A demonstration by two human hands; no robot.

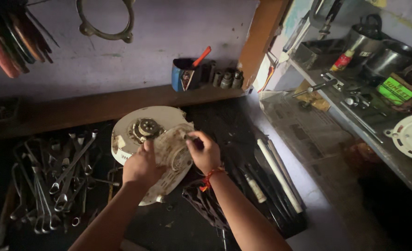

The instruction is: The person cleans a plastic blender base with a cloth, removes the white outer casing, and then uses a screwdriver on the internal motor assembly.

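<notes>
Left hand [142,167] and right hand [205,152] grip white cover [173,155] over round housing [143,125].

A pale purple wall [178,28] rises beyond the hands, a wooden ledge [99,107] at its foot; right, a cluttered shelf [354,125] catches daylight.

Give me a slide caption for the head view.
Both hands, left and right, grip a white motor housing beside spanners.
</notes>
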